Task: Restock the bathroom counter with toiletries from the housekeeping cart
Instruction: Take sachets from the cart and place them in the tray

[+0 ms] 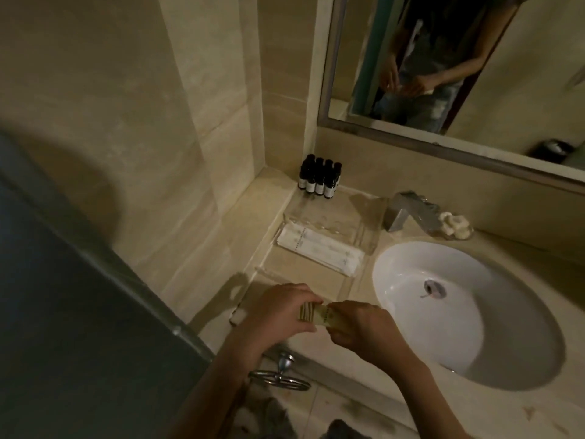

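A person's left hand (278, 315) and right hand (364, 327) both gripped a small stack of tan packets (313, 313), fingers curled round its ends, just above the near edge of the bathroom counter (272, 198), left of the white basin (459, 312). Farther back, a clear tray (319, 213) held white wrapped sachets (319, 248). Dark bottles (319, 180) stood clustered in the far left corner, with the faucet (408, 210) to their right.
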Action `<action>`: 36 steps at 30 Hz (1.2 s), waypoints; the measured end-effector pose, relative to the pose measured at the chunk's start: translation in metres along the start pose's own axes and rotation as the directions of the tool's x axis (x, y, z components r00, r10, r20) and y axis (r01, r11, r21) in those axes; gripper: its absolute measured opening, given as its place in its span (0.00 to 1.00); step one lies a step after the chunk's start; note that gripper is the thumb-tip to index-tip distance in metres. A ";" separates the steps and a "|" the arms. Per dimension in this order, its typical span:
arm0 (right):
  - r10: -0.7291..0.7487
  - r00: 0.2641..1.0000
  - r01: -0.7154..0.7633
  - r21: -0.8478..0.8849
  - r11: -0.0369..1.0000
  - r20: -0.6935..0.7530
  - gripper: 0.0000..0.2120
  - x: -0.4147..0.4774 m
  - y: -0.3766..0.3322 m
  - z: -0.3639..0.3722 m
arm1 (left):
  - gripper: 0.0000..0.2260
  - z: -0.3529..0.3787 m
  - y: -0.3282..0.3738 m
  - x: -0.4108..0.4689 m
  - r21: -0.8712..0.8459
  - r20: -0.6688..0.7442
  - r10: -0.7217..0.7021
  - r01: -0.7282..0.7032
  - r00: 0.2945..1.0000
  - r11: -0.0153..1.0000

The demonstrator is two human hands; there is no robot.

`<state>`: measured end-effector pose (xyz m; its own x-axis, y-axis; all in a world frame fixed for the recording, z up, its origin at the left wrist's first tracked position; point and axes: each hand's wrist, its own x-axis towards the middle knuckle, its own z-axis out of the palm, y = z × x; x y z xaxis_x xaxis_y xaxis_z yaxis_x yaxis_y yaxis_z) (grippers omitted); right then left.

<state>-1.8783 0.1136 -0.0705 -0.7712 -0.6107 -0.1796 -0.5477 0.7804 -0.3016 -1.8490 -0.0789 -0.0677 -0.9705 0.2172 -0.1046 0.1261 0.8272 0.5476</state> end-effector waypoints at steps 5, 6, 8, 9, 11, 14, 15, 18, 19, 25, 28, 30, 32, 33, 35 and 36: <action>0.041 0.999 -0.041 0.091 0.995 0.000 0.19 0.013 0.014 0.006 | 0.23 -0.001 -0.005 0.030 0.092 0.096 0.036 -0.045 0.995 0.995; 0.041 0.999 -0.041 0.096 0.995 0.002 0.21 0.017 0.016 0.007 | 0.23 -0.002 -0.007 0.035 0.108 0.104 0.038 -0.049 0.994 0.993; 0.043 0.999 -0.043 0.113 0.993 0.003 0.27 0.024 0.018 0.010 | 0.22 -0.004 -0.012 0.041 0.117 0.107 0.026 -0.038 0.994 0.992; 0.043 0.999 -0.043 0.123 0.992 0.006 0.29 0.029 0.018 0.011 | 0.22 -0.006 -0.016 0.044 0.115 0.097 0.012 -0.023 0.995 0.993; 0.034 0.999 -0.036 0.120 0.992 0.022 0.31 0.038 0.021 0.013 | 0.20 -0.009 -0.028 0.049 0.115 0.059 -0.021 0.014 0.998 0.993; 0.037 0.999 -0.038 0.101 0.994 0.009 0.31 0.047 0.030 0.012 | 0.19 -0.014 -0.046 0.057 0.109 0.004 -0.074 0.073 0.997 0.991; 0.046 0.999 -0.045 0.104 0.994 -0.002 0.30 0.050 0.035 0.012 | 0.19 -0.015 -0.050 0.061 0.107 -0.009 -0.082 0.082 0.997 0.991; 0.077 0.997 -0.073 0.147 0.986 -0.024 0.28 0.059 0.050 0.015 | 0.18 -0.012 -0.055 0.076 0.100 -0.016 -0.101 0.102 0.995 0.990; 0.096 0.995 -0.092 0.160 0.983 -0.020 0.28 0.064 0.055 0.017 | 0.18 -0.010 -0.056 0.082 0.103 -0.014 -0.103 0.104 0.995 0.989; 0.166 0.984 -0.178 0.268 0.947 0.069 0.24 0.099 0.078 0.034 | 0.19 0.004 -0.068 0.112 0.073 -0.009 -0.096 0.096 0.995 0.993; 0.170 0.975 -0.211 0.354 0.911 0.143 0.23 0.114 0.083 0.045 | 0.19 0.008 -0.078 0.122 0.079 0.032 -0.123 0.120 0.992 0.990; 0.155 0.972 -0.213 0.384 0.899 0.175 0.24 0.121 0.084 0.050 | 0.18 0.012 -0.088 0.126 0.070 0.070 -0.155 0.150 0.985 0.986; 0.124 0.970 -0.201 0.397 0.896 0.210 0.24 0.126 0.084 0.054 | 0.16 0.016 -0.096 0.126 0.087 0.107 -0.188 0.180 0.976 0.980; 0.098 0.970 -0.184 0.405 0.896 0.224 0.22 0.127 0.084 0.057 | 0.16 0.017 -0.099 0.126 0.107 0.118 -0.199 0.186 0.973 0.977; 0.050 0.967 -0.158 0.437 0.886 0.250 0.18 0.128 0.082 0.064 | 0.15 0.022 -0.104 0.124 0.144 0.113 -0.196 0.179 0.974 0.973; 0.043 0.965 -0.158 0.444 0.882 0.259 0.18 0.128 0.083 0.068 | 0.15 0.024 -0.107 0.122 0.167 0.100 -0.191 0.172 0.977 0.971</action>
<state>-2.0003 0.0907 -0.1823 -0.6839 -0.5906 -0.4283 -0.2174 0.7254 -0.6531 -1.9764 -0.1283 -0.1590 -0.9513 0.1062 -0.2894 -0.0107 0.9268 0.3753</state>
